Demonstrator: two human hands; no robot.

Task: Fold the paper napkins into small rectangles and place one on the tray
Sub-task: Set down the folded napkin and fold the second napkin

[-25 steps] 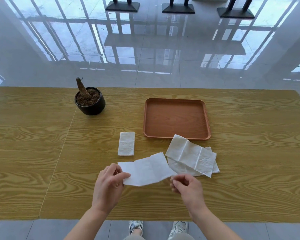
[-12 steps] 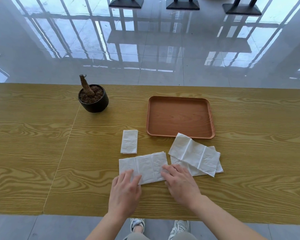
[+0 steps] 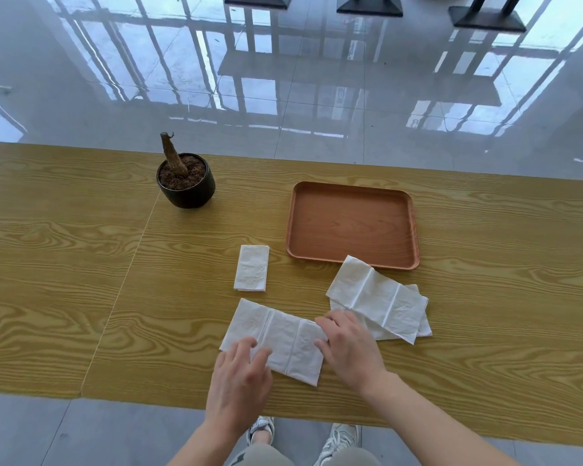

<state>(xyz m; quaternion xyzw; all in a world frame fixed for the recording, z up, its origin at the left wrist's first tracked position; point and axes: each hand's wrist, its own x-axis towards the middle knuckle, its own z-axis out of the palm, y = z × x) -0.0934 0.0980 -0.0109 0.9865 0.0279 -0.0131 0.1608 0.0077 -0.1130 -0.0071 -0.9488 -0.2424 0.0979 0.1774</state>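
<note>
A long white napkin, creased into three panels, lies flat on the wooden table near its front edge. My left hand rests with spread fingers on its lower left corner. My right hand presses flat on its right end. A small folded napkin rectangle lies just beyond it. To the right, two unfolded napkins lie stacked, one corner overlapping the rim of the brown tray, which holds nothing.
A black pot with soil and a bare stem stands at the back left of the table. Glossy tiled floor lies beyond the far edge, with dark table bases further off. My shoes show below the front edge.
The napkin was held up between both hands, then laid on the table. Both hands now press it flat, and it has turned slightly clockwise.
</note>
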